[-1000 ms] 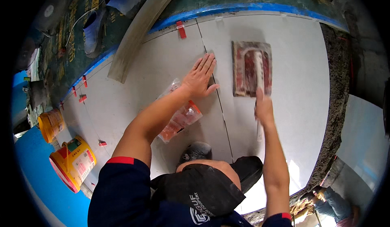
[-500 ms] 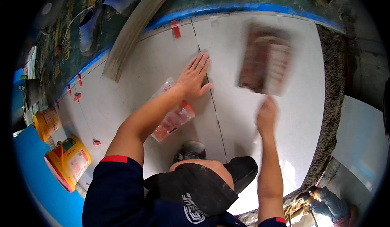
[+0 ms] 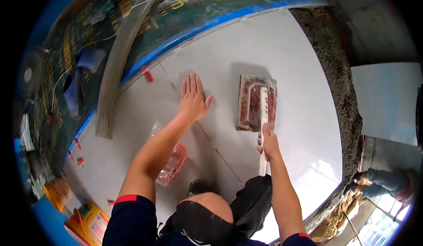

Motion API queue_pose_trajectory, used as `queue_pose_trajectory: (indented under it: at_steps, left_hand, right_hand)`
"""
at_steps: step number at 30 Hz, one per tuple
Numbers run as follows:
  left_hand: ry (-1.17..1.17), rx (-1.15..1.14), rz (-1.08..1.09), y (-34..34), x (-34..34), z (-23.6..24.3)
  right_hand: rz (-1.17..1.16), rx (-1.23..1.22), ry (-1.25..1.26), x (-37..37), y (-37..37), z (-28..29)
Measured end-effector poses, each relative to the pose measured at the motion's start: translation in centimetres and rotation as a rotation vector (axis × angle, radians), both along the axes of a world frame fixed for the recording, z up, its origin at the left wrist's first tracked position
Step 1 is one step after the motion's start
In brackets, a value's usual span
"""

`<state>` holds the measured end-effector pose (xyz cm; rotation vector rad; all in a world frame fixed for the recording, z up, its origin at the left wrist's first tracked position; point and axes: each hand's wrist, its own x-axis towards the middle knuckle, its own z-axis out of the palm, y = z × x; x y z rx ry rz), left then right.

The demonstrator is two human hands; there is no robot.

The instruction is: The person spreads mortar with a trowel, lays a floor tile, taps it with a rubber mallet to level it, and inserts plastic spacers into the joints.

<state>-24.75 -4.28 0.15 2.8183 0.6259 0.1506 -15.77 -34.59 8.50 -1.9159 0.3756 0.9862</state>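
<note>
My left hand point(image 3: 193, 101) lies flat over the large pale floor tiles point(image 3: 304, 127), fingers stretched out together and thumb apart, just beside the dark joint between two tiles. My right hand point(image 3: 269, 145) is wrapped round the long pale handle of a rectangular float point(image 3: 252, 107), whose reddish-brown body is smeared with dried mortar. The float hangs over or rests on the right-hand tile; I cannot tell whether it touches. Under my left forearm sits a clear plastic bag point(image 3: 172, 164) with red pieces inside.
Red levelling wedges point(image 3: 146, 73) stand along the tile joints. A long straightedge bar point(image 3: 118, 65) crosses the blue-taped edge point(image 3: 185, 33). Rough mortar point(image 3: 324, 56) borders the tiles at right. Yellow buckets point(image 3: 90, 221) are at lower left; another person's legs point(image 3: 383, 184) show at right.
The view has turned, shifting the surroundings. The float, blurred by motion before, now appears sharp and nearer my left hand. My left hand stays flat, now a little left of the joint.
</note>
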Motion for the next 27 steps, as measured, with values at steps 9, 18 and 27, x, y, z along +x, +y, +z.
queue_pose_trajectory:
  at_steps: [9,18,27]
  left_hand:
    - [0.018,0.036,0.240,4.0,21.4,-2.3]
    - [-0.045,0.032,0.123,3.6,24.2,-0.5]
    - [-0.017,0.069,0.135,5.0,24.0,-1.0]
  right_hand:
    - [-0.293,-0.250,-0.379,9.9,-9.0,21.4]
    - [-0.510,-0.235,-0.562,13.0,-5.1,3.4]
    - [-0.254,-0.059,-0.340,28.3,0.9,19.5]
